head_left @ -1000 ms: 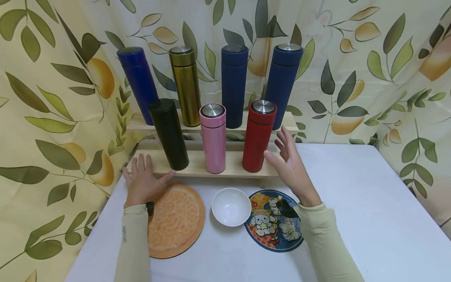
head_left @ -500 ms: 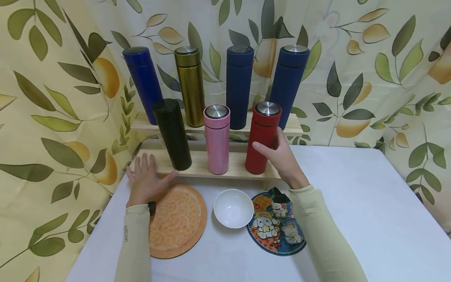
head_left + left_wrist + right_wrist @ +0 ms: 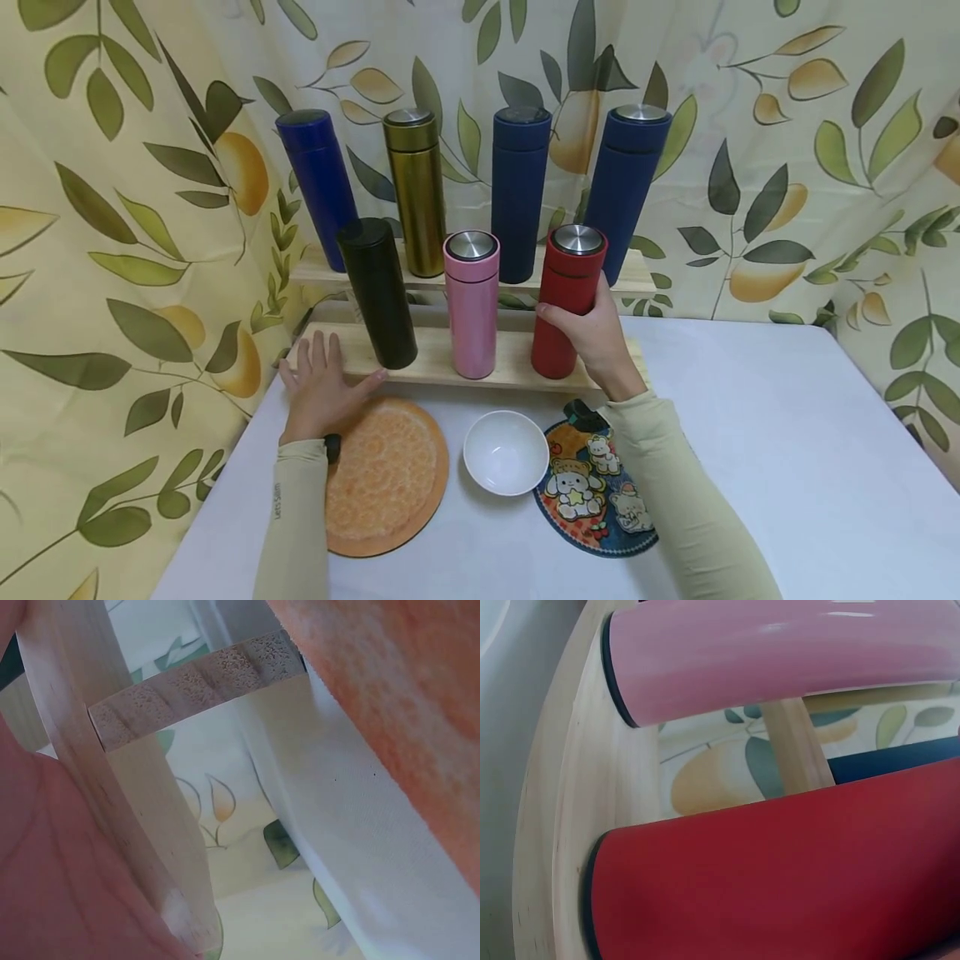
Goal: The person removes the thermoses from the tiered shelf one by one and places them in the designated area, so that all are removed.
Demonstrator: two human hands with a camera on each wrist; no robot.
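With thumb and fingers around its middle, my right hand [image 3: 600, 337] grips a red thermos bottle [image 3: 564, 287] with a steel-topped lid. In the right wrist view, the base of this red bottle [image 3: 765, 877] is on the wooden shelf board [image 3: 604, 795], next to the pink bottle [image 3: 780, 660]. My left hand [image 3: 322, 392] lies with spread fingers on the left end of the two-tier wooden rack [image 3: 431, 346]. Its thumb tip is near the base of a black bottle [image 3: 382, 304]. In the left wrist view, the palm [image 3: 52, 847] is against the rack's wood [image 3: 67, 712].
Bottles in blue [image 3: 318, 187], gold [image 3: 417, 200] and navy [image 3: 519, 200] stand on the upper tier, with another navy bottle [image 3: 628, 183] at right. In front are an orange round mat [image 3: 386, 483], a white bowl [image 3: 506, 454] and a cartoon-print mat [image 3: 592, 508].
My right hand has moved left from beside the red bottle and closed around it. The left hand has stayed on the rack. The whole head view has shifted slightly.
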